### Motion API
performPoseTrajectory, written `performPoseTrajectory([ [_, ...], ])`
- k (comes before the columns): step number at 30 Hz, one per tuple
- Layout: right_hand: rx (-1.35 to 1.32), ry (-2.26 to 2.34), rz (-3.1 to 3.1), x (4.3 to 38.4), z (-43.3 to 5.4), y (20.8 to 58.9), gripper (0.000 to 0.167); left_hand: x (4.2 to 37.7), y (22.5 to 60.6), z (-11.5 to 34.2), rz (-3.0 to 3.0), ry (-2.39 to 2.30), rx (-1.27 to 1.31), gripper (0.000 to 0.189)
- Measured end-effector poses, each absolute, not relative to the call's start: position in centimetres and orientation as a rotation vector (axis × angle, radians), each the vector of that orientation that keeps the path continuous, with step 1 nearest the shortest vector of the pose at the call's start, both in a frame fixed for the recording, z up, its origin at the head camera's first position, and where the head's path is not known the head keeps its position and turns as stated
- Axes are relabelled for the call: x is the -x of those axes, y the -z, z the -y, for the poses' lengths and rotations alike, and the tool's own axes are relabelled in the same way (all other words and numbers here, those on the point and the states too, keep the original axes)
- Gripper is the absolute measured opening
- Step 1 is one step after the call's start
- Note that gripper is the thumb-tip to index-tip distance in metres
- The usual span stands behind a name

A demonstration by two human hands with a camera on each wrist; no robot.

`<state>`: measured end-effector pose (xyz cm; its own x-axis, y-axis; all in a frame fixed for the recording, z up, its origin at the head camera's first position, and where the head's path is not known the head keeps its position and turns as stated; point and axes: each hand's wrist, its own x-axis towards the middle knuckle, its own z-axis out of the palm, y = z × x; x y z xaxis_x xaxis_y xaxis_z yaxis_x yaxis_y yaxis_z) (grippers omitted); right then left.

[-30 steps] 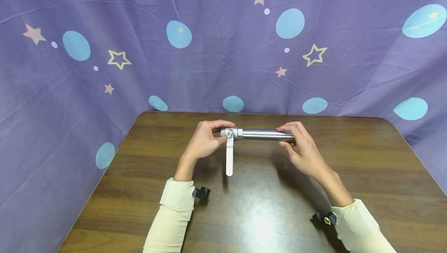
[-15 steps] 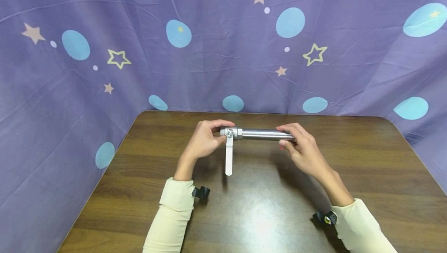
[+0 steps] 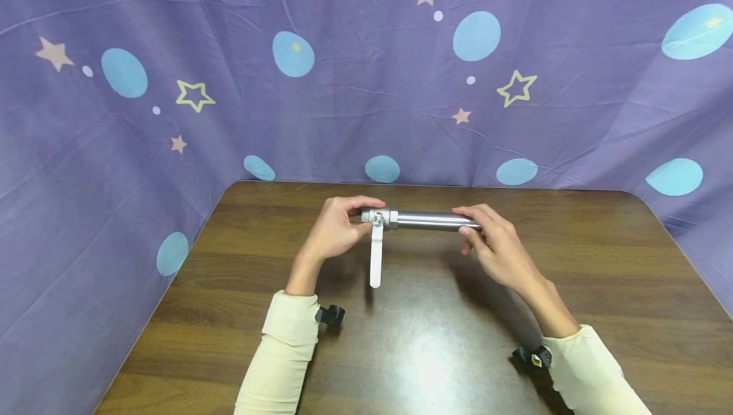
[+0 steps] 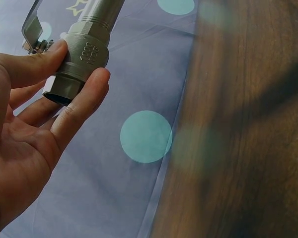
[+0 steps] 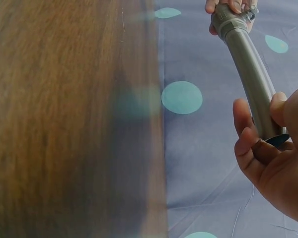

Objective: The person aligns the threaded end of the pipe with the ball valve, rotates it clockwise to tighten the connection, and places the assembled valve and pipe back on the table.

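Note:
A steel ball valve with a long white lever handle is joined at a hex collar to a smooth metal pipe. Together they are held level above the table, the lever pointing toward the person. My left hand pinches the valve body between thumb and fingers; its open hex end shows in the left wrist view. At the pipe's other end my right hand grips with thumb and fingertips. That dark open end sits among the right fingers in the right wrist view.
The brown wooden table lies below both hands, with a bright glare near its front. A purple curtain with stars and blue ovals hangs behind and at the sides. Black wrist mounts are on both sleeves.
The right thumb and fingers have shifted round the pipe, the thumb rising slightly and a fingertip now showing below it. The valve, lever and left hand stay nearly still.

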<state>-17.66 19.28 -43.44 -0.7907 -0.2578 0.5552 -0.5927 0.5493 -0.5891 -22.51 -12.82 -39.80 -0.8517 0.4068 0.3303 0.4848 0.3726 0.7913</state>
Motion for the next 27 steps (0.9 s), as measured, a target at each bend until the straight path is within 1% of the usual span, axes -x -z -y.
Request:
performPoseTrajectory([
  [15,-0.699,-1.015,2.382,17.86,-19.32,43.64,0.034,22.49,39.82,12.77,2.530,1.487,0.829,0.041],
  [18,-0.709,-1.050,2.385,17.76,-19.26,43.61,0.038,22.51,39.83,12.80,2.531,1.491,0.823,0.041],
  [23,-0.718,-1.078,2.406,17.45,-19.21,43.49,0.054,22.53,39.87,12.96,2.531,1.507,0.814,0.041],
  [27,-0.739,-1.057,2.367,17.50,-19.16,43.45,0.052,22.48,39.68,12.99,2.529,1.532,0.807,0.042],
])
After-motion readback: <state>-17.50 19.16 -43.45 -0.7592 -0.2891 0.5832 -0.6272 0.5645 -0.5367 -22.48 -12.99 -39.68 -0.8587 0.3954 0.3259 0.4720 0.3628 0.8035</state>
